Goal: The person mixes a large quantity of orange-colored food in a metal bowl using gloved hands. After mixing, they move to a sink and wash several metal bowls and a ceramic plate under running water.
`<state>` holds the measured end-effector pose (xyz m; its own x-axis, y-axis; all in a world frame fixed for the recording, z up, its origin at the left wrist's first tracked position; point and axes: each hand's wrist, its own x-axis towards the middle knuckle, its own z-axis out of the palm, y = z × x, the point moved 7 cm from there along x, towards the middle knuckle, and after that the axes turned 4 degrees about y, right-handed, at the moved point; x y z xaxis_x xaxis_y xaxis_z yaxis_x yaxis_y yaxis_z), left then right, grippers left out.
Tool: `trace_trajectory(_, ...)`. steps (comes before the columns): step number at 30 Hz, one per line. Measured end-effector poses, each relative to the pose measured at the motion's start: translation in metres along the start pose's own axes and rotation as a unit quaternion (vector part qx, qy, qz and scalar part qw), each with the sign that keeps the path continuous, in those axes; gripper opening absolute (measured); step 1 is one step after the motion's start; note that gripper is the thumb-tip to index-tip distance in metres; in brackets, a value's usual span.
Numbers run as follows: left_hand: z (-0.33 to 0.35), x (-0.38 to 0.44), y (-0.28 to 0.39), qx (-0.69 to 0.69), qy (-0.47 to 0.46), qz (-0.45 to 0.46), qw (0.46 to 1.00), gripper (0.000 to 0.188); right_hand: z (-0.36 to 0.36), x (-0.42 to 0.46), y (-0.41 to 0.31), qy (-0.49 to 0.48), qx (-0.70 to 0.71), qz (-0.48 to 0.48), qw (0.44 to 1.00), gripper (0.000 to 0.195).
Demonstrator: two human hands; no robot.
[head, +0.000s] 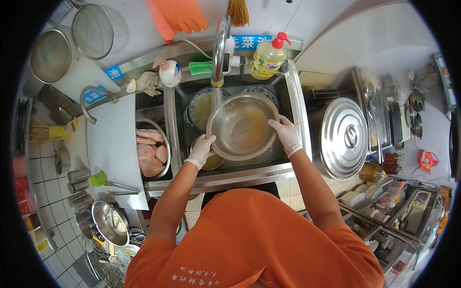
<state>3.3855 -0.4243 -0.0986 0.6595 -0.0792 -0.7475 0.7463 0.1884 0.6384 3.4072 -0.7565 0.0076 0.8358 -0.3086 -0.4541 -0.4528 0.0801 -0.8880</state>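
A round stainless steel bowl is tilted under the chrome faucet, and water streams onto its left side. An orange-yellow tint shows on the bowl's inside. My left hand, in a thin translucent glove, grips the bowl's left rim. Gloved likewise, my right hand holds the right rim with the thumb on top. Beneath the bowl, in the dark sink basin, stand a blue-patterned bowl with cloudy liquid, another blue-patterned dish and a partly hidden metal bowl.
Raw poultry pieces fill a metal bowl in the left basin. A hand soap bottle and a dish soap bottle stand along the sink's back edge. Right of the sink is a large lidded pot; a white board lies at left.
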Motion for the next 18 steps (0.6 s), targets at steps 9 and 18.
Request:
trace_trajectory(9, 0.049, -0.012, -0.017, -0.067, 0.022, 0.028, 0.997, 0.027, 0.079, -0.057, 0.081, -0.051, 0.005, 0.226, 0.973, 0.061)
trace_trajectory(18, -0.007, 0.045, 0.024, 0.12, 0.077, 0.123, 0.982, 0.031, 0.012, -0.031, 0.05, -0.134, -0.099, 0.31, 0.936, 0.051)
